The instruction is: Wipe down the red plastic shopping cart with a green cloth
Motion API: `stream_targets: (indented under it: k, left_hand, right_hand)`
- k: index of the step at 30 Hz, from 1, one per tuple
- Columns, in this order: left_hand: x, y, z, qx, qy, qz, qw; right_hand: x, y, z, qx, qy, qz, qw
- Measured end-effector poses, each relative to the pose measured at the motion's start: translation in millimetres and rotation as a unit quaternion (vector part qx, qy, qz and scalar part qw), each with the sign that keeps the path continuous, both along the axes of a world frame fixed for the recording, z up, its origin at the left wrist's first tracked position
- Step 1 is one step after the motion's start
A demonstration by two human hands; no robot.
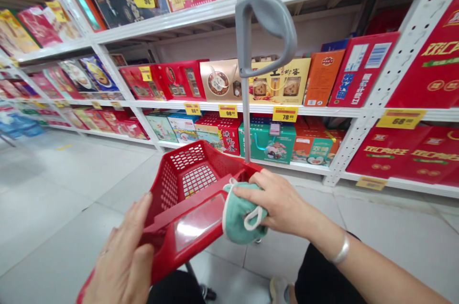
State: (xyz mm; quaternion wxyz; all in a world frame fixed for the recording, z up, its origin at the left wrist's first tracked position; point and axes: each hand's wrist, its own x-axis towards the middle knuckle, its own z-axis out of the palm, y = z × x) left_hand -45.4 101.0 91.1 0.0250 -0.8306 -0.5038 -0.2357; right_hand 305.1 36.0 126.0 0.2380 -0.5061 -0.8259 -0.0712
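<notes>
A red plastic shopping basket stands tilted in front of me, its grey pull handle raised on a metal rod. My right hand is closed on a green cloth with white trim and presses it on the basket's near rim. My left hand lies open, fingers stretched out, against the basket's left side by the rim. A silver bangle sits on my right wrist.
White store shelves run across the back, stacked with red, gold and green gift boxes and yellow price tags. A white upright stands at the right. Grey floor tiles stretch to the left. My dark trousers and a shoe show below.
</notes>
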Motion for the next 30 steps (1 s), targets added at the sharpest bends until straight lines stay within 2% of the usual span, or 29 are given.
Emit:
stream_targets:
  k: [2,5,8,12,14,16,18,21,23,26,30]
  left_hand:
    - [32,-5,11.0,-0.008,-0.010,-0.017,1.000]
    - [61,1,16.0,-0.001,0.002,0.048,0.999]
    - [57,18,10.4,0.020,0.018,0.072,0.997]
    - [39,37,9.5,0.020,0.031,0.034,0.999]
    - [36,42,14.1,0.008,0.024,0.024,0.999]
    - [36,44,20.0,-0.007,0.014,0.015,1.000]
    - [36,45,25.5,-0.024,0.005,0.007,1.000]
    - [32,48,30.9,-0.046,-0.006,-0.008,0.999]
    - [28,50,32.4,-0.055,-0.011,-0.025,0.998]
    - [21,55,31.6,-0.054,-0.007,-0.040,0.998]
    - [11,62,27.0,-0.013,0.004,-0.019,1.000]
  right_hand:
    - [-13,-12,5.6,-0.009,-0.035,0.015,0.999]
    - [-12,-20,8.8,-0.018,-0.054,0.001,0.998]
    - [16,-18,1.2,-0.010,-0.051,-0.039,0.998]
    - [62,-14,-15.5,0.037,-0.045,-0.129,0.990]
    - [66,-17,-18.3,0.086,0.010,-0.143,0.986]
    - [49,-23,-15.3,0.137,0.087,-0.110,0.981]
    - [17,-28,-9.1,0.155,0.136,-0.051,0.977]
    - [-33,-30,-2.8,0.122,0.128,0.030,0.984]
    - [-53,-28,-4.2,0.095,0.113,0.061,0.987]
    - [-61,-27,-14.3,0.095,0.128,0.089,0.983]
    - [-50,-33,-38.4,0.160,0.167,0.137,0.963]
